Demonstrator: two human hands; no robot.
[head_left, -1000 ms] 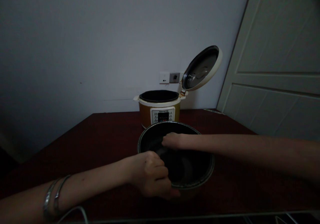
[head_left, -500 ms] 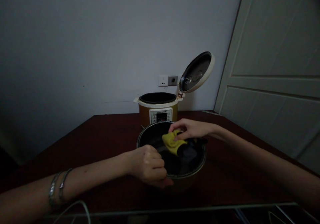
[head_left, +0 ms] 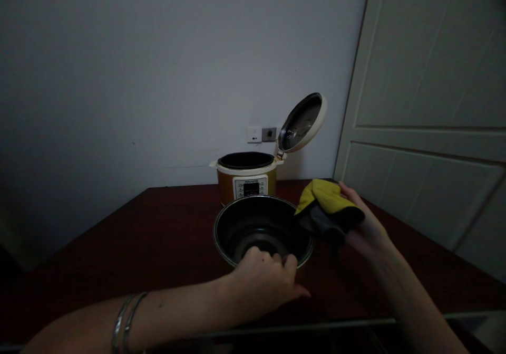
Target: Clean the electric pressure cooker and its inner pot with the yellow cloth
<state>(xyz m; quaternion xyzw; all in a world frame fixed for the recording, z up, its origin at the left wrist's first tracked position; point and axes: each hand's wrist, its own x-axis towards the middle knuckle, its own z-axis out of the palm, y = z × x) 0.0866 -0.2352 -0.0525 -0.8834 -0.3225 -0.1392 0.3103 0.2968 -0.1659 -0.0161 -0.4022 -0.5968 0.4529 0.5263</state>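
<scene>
Black round metal pot (head_left: 263, 227) sits empty on the dark red surface (head_left: 158, 222), near its front edge, and looks wiped out. There is open room on either side. An orange rice cooker (head_left: 247, 177) stands just behind, lid up. The left hand (head_left: 264, 283) has its grip on the near rim. The right hand (head_left: 366, 227) holds a yellow-and-grey cloth (head_left: 326, 206) beside the pot.

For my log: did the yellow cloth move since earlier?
Yes. The yellow cloth moved right, out of the black pot, in the right hand.
</scene>
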